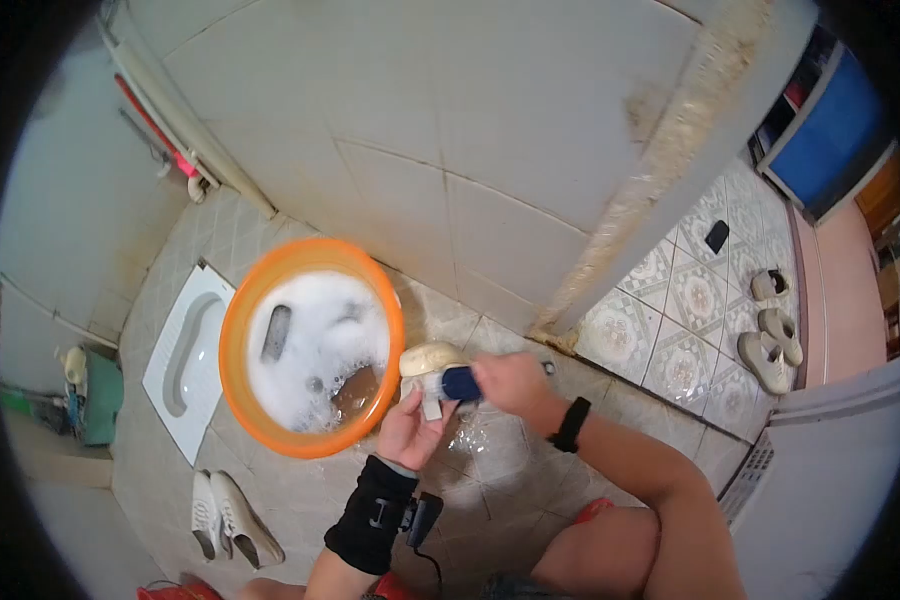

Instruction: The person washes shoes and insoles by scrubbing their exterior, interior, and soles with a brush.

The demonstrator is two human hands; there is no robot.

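Observation:
My left hand (410,432) is closed around a pale cream shoe (428,356), held just right of the orange basin's rim. In my right hand (512,384) is a dark blue scrubbing brush (460,385), its head against the shoe; the contact is partly covered by the brush and fingers. White suds (315,350) fill most of the orange basin (233,345). A dark grey elongated thing (277,333), perhaps a sole, shows among the foam. Below my hands, wet foam patches (485,433) lie on the floor.
A white squat toilet (183,365) is left of the basin. A pair of white shoes (232,518) stands at lower left. The wall (390,180) rises close behind the basin. Past the doorway are several light shoes (765,360) and a black flat object (717,237).

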